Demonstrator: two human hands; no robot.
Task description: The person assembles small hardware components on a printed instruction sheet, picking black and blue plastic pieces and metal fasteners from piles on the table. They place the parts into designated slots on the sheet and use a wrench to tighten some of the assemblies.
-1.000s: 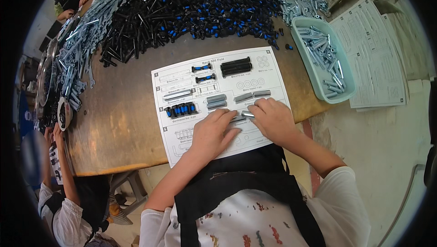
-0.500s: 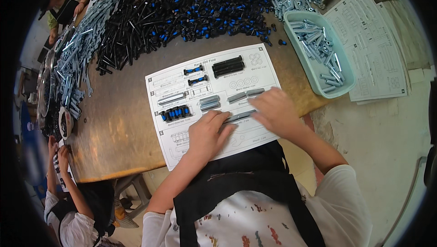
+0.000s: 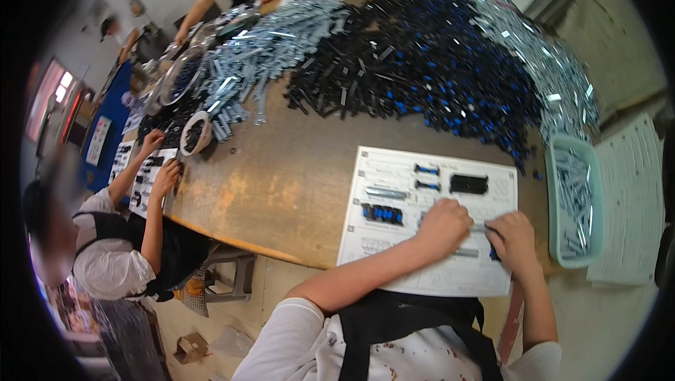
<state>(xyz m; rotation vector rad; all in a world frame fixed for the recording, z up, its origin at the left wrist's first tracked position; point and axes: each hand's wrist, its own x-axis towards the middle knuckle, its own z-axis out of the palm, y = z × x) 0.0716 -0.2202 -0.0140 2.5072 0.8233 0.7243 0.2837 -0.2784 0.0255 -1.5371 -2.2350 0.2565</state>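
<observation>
My left hand (image 3: 446, 226) is over the printed sheet (image 3: 429, 279), fingers curled at the left end of a short silver tube (image 3: 479, 227). At the tube's other end are the bent fingers of my right hand (image 3: 515, 238). A small dark blue-black piece (image 3: 494, 252) shows beneath my right hand, too blurred to name. Below them lies another silver tube (image 3: 465, 252). Further up the sheet are two blue-banded black bolts (image 3: 427, 169), a block of black bolts (image 3: 469, 184), silver tubes (image 3: 387, 192) and a row of blue-banded bolts (image 3: 382, 214).
Beyond the sheet spreads a heap of black and blue bolts (image 3: 450, 65), flanked by silver wrenches (image 3: 267, 47) and silver hardware (image 3: 562, 72). A pale green bin (image 3: 555, 240) of tubes stands right. A co-worker (image 3: 116, 240) sits left, near a white bowl (image 3: 205, 143).
The view has swung left and up, bringing more co-workers into sight. My hands have shifted from the lower tube to the tube above it.
</observation>
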